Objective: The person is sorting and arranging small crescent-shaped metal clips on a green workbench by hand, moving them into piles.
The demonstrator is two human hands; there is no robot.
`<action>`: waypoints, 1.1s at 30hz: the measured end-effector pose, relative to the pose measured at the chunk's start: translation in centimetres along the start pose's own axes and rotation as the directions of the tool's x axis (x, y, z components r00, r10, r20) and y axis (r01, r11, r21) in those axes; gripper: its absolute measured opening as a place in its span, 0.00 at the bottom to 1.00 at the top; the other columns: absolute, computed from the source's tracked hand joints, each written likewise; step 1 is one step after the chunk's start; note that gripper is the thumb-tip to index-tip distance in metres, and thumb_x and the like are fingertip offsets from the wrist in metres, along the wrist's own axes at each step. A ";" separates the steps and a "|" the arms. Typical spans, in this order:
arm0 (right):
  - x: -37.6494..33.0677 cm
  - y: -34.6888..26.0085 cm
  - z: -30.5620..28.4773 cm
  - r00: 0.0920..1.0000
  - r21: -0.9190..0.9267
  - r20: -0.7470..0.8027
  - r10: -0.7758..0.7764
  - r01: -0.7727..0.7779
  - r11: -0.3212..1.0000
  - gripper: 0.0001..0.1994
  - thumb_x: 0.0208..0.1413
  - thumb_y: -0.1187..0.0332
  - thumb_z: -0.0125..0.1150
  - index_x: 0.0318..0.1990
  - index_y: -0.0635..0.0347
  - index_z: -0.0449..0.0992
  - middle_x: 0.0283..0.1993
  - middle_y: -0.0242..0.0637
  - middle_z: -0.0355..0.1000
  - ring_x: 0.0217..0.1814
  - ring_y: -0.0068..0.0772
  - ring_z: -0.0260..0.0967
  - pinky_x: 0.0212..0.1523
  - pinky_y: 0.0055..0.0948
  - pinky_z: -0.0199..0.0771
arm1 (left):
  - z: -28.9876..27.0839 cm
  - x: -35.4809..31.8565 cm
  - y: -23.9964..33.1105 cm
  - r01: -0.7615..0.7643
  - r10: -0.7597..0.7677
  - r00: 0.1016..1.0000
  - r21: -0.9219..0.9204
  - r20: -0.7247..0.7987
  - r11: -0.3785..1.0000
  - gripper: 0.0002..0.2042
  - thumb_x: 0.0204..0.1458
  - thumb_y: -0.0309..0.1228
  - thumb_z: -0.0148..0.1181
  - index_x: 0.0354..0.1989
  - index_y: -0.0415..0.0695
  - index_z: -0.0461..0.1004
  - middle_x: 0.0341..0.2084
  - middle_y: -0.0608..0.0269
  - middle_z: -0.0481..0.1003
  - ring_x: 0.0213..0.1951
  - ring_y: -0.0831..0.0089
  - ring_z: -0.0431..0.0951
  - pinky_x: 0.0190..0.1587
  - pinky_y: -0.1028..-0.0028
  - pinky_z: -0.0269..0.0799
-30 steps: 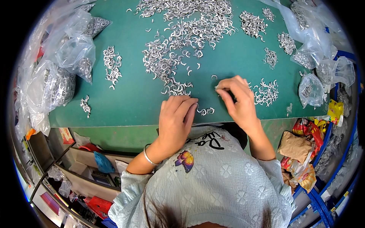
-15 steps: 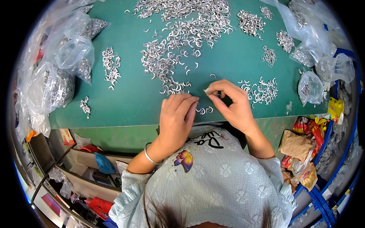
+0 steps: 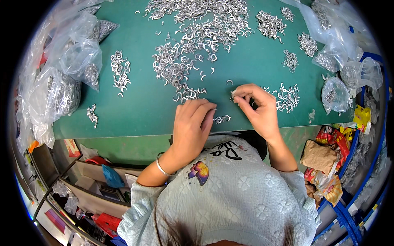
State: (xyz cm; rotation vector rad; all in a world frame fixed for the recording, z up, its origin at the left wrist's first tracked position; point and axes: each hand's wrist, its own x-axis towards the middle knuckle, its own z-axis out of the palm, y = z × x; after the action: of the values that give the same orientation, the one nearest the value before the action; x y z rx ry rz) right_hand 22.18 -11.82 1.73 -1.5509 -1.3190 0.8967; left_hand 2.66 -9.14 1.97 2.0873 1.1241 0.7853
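Fingertips of the right hand point(image 3: 259, 110) are drawn into a narrow pinch, thumb against index; a tiny metal bit seems to show at the tips, too small to tell if it's gripped or lying beneath. Left hand point(image 3: 191, 123) is curled palm-down, thumb near index, low over the green tabletop point(image 3: 139, 119); contents hidden, can't tell if it holds anything. Risk at the pinch: pieces are small and smooth-looking, so an off-centre squeeze could flick one away. Second risk: left hand sits just beside a short row of curved metal pieces point(image 3: 223, 119); a sideways nudge could scatter them or push some toward the near edge. One loose arc point(image 3: 229, 82) lies just beyond the right fingertips, easy to brush. Spread cluster point(image 3: 288, 98) is right of the right hand; a careless wrist sweep could mix it with the row. Main heap point(image 3: 201, 28) is at the far side, trailing down toward the left fingers. Smaller piles point(image 3: 271, 25) at far right, another batch point(image 3: 120, 74) at left, part-filled clear bags point(image 3: 65, 94) along the left side.
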 end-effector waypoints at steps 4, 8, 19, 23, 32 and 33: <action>-0.1 -0.3 -1.4 0.999 -0.241 -0.038 -0.038 0.027 0.970 0.08 0.47 0.82 0.65 0.36 0.62 0.79 0.32 0.35 0.76 0.30 0.30 0.69 0.30 0.27 0.67 | 0.2 0.1 0.0 -0.002 0.002 1.000 0.010 -0.006 1.000 0.10 0.45 0.18 0.65 0.37 0.40 0.78 0.35 0.60 0.76 0.37 0.63 0.75 0.39 0.68 0.65; -0.2 0.6 -1.8 0.980 -0.476 -0.009 -0.197 0.169 0.863 0.08 0.45 0.78 0.67 0.35 0.62 0.78 0.34 0.36 0.74 0.37 0.39 0.68 0.39 0.34 0.67 | 0.6 0.5 -0.2 -0.045 0.045 0.999 0.012 -0.006 0.999 0.09 0.46 0.19 0.65 0.37 0.39 0.77 0.34 0.59 0.75 0.36 0.62 0.73 0.38 0.67 0.64; -1.6 0.3 -1.6 0.961 -0.697 0.012 -0.277 0.206 0.686 0.07 0.45 0.74 0.67 0.33 0.57 0.76 0.37 0.33 0.71 0.41 0.37 0.64 0.40 0.35 0.58 | 0.8 0.5 -0.3 -0.066 0.066 0.998 0.029 -0.022 0.997 0.09 0.46 0.20 0.64 0.37 0.39 0.77 0.33 0.60 0.74 0.36 0.62 0.73 0.37 0.66 0.63; -1.5 0.1 -2.4 0.967 -0.712 -0.059 -0.246 0.132 0.689 0.08 0.46 0.75 0.67 0.35 0.57 0.77 0.38 0.34 0.71 0.41 0.38 0.65 0.41 0.36 0.59 | 1.0 0.4 -0.4 -0.063 0.064 0.998 0.023 -0.023 0.998 0.09 0.46 0.20 0.64 0.37 0.40 0.77 0.34 0.60 0.75 0.36 0.62 0.73 0.38 0.66 0.63; 0.7 0.0 -1.2 0.953 -0.608 -0.054 -0.299 0.206 0.766 0.11 0.48 0.74 0.66 0.41 0.59 0.78 0.40 0.36 0.72 0.41 0.39 0.66 0.42 0.35 0.59 | 0.6 0.8 0.2 -0.031 0.032 0.999 0.035 -0.022 0.999 0.11 0.46 0.17 0.64 0.38 0.40 0.78 0.35 0.59 0.76 0.37 0.61 0.75 0.41 0.67 0.67; 0.3 -0.1 -1.9 0.961 -0.637 -0.044 -0.271 0.182 0.749 0.10 0.47 0.74 0.67 0.40 0.59 0.78 0.40 0.36 0.72 0.41 0.38 0.65 0.42 0.35 0.59 | 0.7 0.8 0.1 -0.027 0.028 0.999 0.033 -0.035 0.999 0.11 0.45 0.17 0.63 0.39 0.40 0.78 0.35 0.59 0.76 0.37 0.61 0.75 0.41 0.67 0.67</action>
State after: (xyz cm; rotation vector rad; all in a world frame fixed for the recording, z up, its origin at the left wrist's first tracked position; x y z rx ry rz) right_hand 23.97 -11.86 2.44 -1.8464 -1.7724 0.1722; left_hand 3.58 -8.66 1.80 2.1280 1.1364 0.8255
